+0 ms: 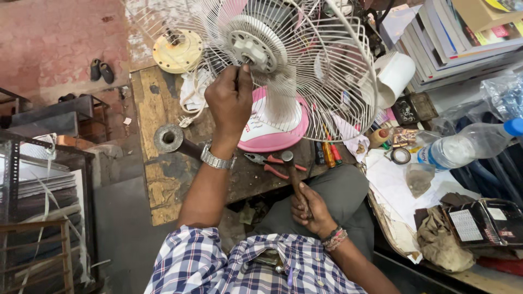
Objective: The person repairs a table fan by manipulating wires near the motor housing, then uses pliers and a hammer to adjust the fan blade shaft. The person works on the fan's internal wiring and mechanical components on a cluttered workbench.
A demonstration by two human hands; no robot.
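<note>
On the scarred wooden bench (163,179) I pinch a thin tool with my left hand (230,102) at the white wire fan guard's hub (251,46) — steadying it — while my right hand (310,209) grips a wooden-handled hammer (294,177) ready.

White wire fan guard (327,71), pink-and-white fan base (275,128), red-handled pliers (272,163), blue-and-white checked shirt (218,267), blue-capped clear bottle (468,144).

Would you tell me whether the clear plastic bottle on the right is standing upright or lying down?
Lying down: the bottle rests on its side on the cluttered bench, blue cap pointing right.
</note>
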